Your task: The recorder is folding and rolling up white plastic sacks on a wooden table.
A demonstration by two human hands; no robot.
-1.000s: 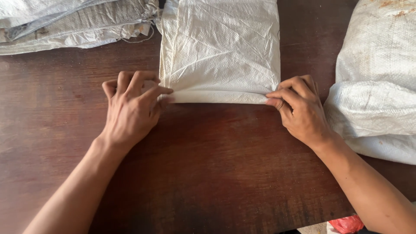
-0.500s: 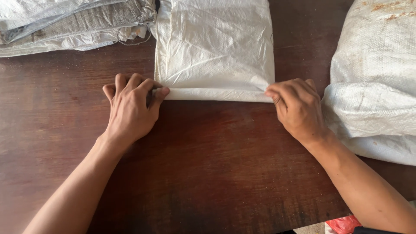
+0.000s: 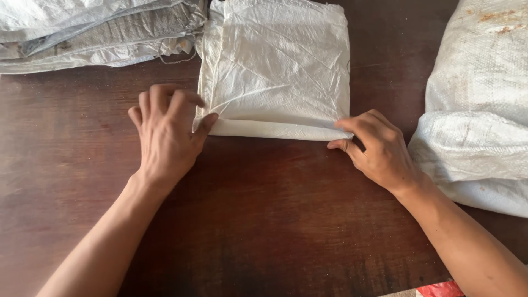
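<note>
A folded white woven sack [image 3: 278, 66] lies on the dark wooden table [image 3: 264, 220], its folded near edge facing me. My left hand [image 3: 165, 132] rests at the sack's near left corner, thumb pressed against the fold and fingers spread on the table. My right hand [image 3: 377, 148] pinches the near right corner of the fold between thumb and fingers.
A pile of grey-white woven sacks [image 3: 88, 33] lies at the back left. Another heap of white sacks [image 3: 478, 110], partly stained, sits at the right, close to my right wrist. A red-and-white object [image 3: 440, 289] shows at the bottom edge.
Both hands have stayed at the fold's corners. The left hand's fingers have lifted and spread slightly; the sack's near edge sits a little farther from me.
</note>
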